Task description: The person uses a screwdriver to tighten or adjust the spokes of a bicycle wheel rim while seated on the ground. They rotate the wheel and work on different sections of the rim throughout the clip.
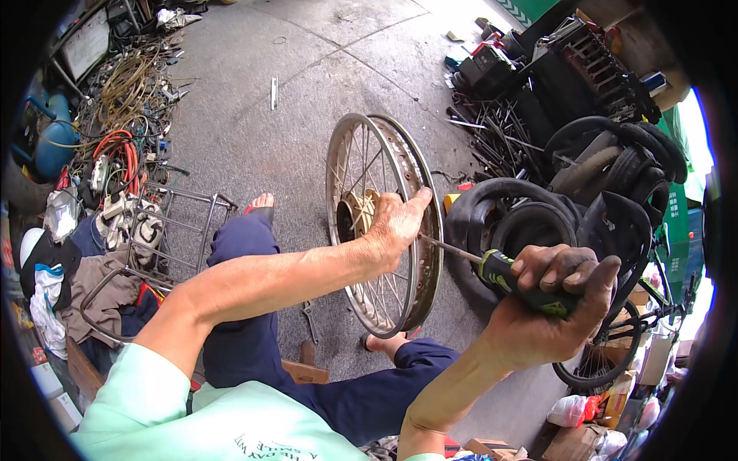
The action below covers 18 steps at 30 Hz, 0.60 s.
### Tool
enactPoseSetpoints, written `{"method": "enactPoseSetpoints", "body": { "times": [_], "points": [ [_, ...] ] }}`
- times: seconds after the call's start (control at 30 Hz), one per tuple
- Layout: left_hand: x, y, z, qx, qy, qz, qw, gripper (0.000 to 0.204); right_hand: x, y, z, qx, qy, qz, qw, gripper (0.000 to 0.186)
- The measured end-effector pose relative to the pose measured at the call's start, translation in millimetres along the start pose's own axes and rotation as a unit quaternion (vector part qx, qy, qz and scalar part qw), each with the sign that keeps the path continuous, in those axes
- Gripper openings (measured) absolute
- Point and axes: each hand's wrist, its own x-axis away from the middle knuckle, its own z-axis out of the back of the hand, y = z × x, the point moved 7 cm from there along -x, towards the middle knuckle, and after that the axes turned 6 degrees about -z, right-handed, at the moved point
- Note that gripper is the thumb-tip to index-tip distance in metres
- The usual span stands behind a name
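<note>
A spoked metal wheel (336, 154) stands upright on the floor between my feet. Right beside its spoked side is a second metal hoop (438, 253) with holes along its inner face; whether the two are one piece I cannot tell. My left hand (393, 224) is closed over the wheel's rim, with fingers hiding part of the hub and spokes. In my right hand (557, 307) is a screwdriver (498, 270) with a black and green handle, gripped in a fist. Its shaft points left and its end reaches the rims just below my left hand; the tip is hidden.
Black tyres and tubes (530, 215) lie close on the right, with a pile of thin metal rods (500, 138) beyond. Tangled cables (127, 84) and a metal frame (188, 223) line the left. A wrench (310, 321) and a wooden block (306, 373) lie near my legs.
</note>
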Motion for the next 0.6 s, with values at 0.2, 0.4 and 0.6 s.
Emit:
{"method": "enactPoseSetpoints", "body": {
  "times": [0.2,0.4,0.6],
  "points": [
    [-16.1,11.0,9.3,0.055,0.034,-0.006,0.998,0.045,4.1,7.0,-2.9,0.005,0.07,0.004,0.998,0.035],
    [-17.8,9.7,33.6,0.06,0.05,-0.003,0.997,0.038,-5.2,15.9,-15.4,-0.035,-0.038,-0.026,0.998,0.032],
    [-36.8,-8.9,43.6,0.055,0.105,-0.019,0.993,0.047,-20.6,24.6,-33.6,-0.138,-0.281,-0.049,0.948,0.033]
  ]
}}
